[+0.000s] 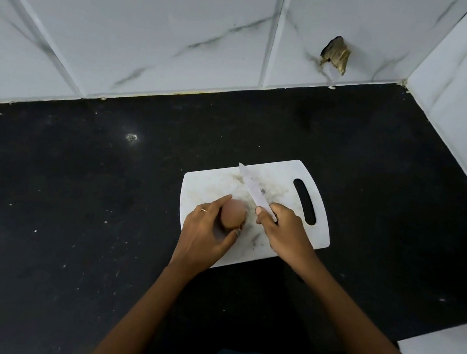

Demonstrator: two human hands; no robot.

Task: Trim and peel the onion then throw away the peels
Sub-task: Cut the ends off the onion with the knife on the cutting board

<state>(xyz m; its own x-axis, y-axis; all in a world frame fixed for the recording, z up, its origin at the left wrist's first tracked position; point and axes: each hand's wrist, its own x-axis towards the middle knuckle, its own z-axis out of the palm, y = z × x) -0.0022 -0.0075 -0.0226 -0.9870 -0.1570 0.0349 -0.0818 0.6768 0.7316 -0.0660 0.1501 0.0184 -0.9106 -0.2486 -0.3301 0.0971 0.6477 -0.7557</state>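
One onion (232, 213), root end rightward.

No writing, label, brand or number can be read anywhere here. The white cutting board (302, 231) carries only stains and scuffs, the knife blade (252, 187) one small dark spot, and the wall tiles (156, 31) only grey veining.

A cutting board (278, 234) lies on the counter (71, 214), a bit right of the middle. The onion (233, 213) sits on the left part of the board, with the left hand (206, 236) around it. The right hand (284, 232) is just right of the onion and holds a knife (253, 190) that points far and left over the board. The board's handle hole (304, 201) is on its right side. The wall (156, 31) stands at the far edge of the counter.
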